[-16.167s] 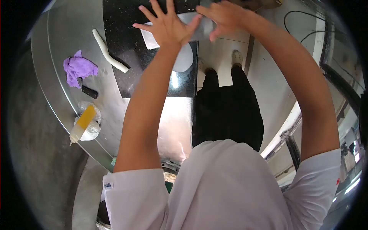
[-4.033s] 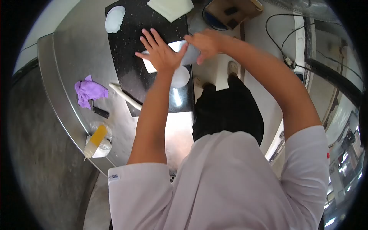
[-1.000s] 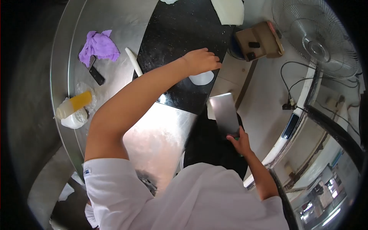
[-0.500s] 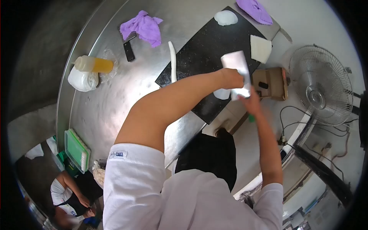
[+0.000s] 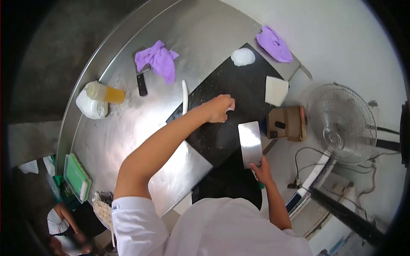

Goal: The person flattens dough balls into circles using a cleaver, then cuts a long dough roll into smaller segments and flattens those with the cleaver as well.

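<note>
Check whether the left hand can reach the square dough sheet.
Probably yes: the left hand is over the black board, only bare board lies between it and the square dough sheet, and the cleaver sits aside.

Looks like a working food-prep kitchen, the commercial sort, set up for dough work. Big steel table curving round, with a black cutting board on it, speckled white. Pale dough there in a lump and a flat square. Wide cleaver over the board edge, squeeze bottle of yellow oil against a white bag, purple rags lying about. Standing fan down on the bare floor.
</note>
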`<state>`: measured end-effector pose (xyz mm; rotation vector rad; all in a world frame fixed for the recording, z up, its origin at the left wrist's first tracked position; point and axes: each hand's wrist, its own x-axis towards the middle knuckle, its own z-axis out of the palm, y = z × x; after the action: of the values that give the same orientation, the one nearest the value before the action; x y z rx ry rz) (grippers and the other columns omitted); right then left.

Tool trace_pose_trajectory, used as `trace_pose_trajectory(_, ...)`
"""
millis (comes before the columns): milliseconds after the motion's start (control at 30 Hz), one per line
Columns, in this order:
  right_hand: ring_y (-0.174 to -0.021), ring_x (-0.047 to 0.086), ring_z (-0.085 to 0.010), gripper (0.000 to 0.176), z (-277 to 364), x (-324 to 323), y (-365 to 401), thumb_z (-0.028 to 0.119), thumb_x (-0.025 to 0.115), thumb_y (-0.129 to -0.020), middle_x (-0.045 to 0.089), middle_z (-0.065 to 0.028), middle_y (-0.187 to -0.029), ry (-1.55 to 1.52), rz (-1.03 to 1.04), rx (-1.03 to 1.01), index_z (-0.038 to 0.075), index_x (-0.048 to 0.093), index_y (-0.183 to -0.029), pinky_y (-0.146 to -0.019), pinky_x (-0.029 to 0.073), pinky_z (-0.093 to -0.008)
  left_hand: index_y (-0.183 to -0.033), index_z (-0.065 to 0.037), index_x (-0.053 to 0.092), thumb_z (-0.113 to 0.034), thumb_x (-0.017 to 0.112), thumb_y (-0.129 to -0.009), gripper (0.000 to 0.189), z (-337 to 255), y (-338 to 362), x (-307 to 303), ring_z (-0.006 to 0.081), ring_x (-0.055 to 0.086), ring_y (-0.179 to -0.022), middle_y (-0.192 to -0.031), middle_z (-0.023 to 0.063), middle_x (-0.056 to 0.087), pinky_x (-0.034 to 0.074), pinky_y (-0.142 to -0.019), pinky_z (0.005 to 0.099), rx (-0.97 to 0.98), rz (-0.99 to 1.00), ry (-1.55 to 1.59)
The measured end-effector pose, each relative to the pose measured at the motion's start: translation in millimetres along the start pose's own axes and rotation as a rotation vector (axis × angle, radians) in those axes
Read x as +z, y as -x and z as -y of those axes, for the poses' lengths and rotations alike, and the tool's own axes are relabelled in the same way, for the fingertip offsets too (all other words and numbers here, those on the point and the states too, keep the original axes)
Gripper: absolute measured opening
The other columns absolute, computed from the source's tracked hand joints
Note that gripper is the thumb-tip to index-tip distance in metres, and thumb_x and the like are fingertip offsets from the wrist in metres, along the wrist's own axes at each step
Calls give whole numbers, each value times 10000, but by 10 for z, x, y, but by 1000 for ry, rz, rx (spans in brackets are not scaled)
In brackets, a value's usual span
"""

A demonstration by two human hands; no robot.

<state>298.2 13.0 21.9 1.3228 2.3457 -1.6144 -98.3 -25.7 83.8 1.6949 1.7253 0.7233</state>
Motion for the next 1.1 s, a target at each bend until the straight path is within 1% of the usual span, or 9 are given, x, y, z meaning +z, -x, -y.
trace_pose_trajectory(67, -1099, 663, -412, 586, -18, -193, -252, 271, 784, -897, 678, -269, -1150, -30, 52, 115, -36, 512, -1315, -945, 505, -450, -998, -8, 657, 8, 727, -709, 299, 18, -73, -107, 355, 642, -996, -1025, 171, 614, 528, -871, 421, -79, -32, 27)
trace_pose_trajectory(167, -983, 696, -306, 551, -60, -467, -770, 209, 780, -890, 702, -178, -1073, 29, 39, -25, -11, 519, -1323, -856, 532, -419, -1025, -10, 662, 45, 707, -713, 320, -47, -357, -299, 316, 653, -929, -1014, 158, 609, 536, -820, 386, -195, -98, 109)
trace_pose_trajectory(233, -928, 712, -378, 557, -17, -675, -1046, 230, 785, -888, 712, -216, -1038, 144, 118, -193, -22, 508, -1300, -804, 545, -438, -1059, -12, 670, 57, 706, -737, 331, -63, -656, -416, 246, 658, -894, -1021, 135, 614, 539, -802, 337, -228, -160, 150)
trace_pose_trajectory(367, -1023, 660, -473, 565, 309, -1069, -1338, 317, 793, -885, 679, -304, -1043, 117, 301, 35, -35, 510, -1225, -863, 519, -491, -1110, -19, 677, 30, 749, -745, 376, -131, -1297, -701, 183, 653, -909, -1072, 110, 641, 539, -847, 302, -315, -303, 275)
trace_pose_trajectory(733, -954, 669, -493, 498, 410, -1288, -1875, 283, 774, -902, 690, -301, -978, 105, 440, -29, -23, 494, -1178, -822, 529, -510, -1087, -7, 679, -22, 765, -707, 390, 291, -1718, -805, 249, 669, -840, -1077, 147, 649, 565, -764, 355, -471, -569, 138)
trace_pose_trajectory(800, -952, 669, -491, 489, 407, -1290, -1954, 281, 774, -901, 691, -299, -978, 113, 446, -35, -22, 497, -1167, -821, 529, -512, -1089, -5, 684, -65, 777, -685, 419, 331, -1564, -821, 248, 675, -858, -1066, 149, 660, 567, -779, 357, -678, -545, 195)
trace_pose_trajectory(933, -949, 670, -487, 467, 457, -1289, -2061, 281, 773, -900, 695, -291, -980, 163, 444, -64, -18, 502, -1133, -822, 530, -518, -1094, 2, 691, -92, 782, -674, 440, 384, -1378, -871, 267, 683, -916, -1078, 160, 661, 567, -827, 357, -804, -503, 169)
trace_pose_trajectory(1033, -949, 666, -493, 463, 479, -1312, -2151, 286, 774, -899, 696, -287, -984, 219, 446, -142, -16, 500, -1120, -816, 527, -524, -1106, -12, 703, -57, 770, -674, 439, 427, -1276, -832, 287, 678, -921, -1050, 167, 668, 563, -829, 368, -723, -542, -181)
trace_pose_trajectory(1100, -932, 668, -488, 452, 563, -1336, -2194, 272, 777, -894, 687, -293, -971, 197, 464, -124, -20, 504, -1104, -790, 521, -508, -1088, -12, 707, -49, 762, -676, 417, 439, -1228, -865, 309, 668, -939, -1051, 176, 655, 561, -847, 380, -718, -561, -180)
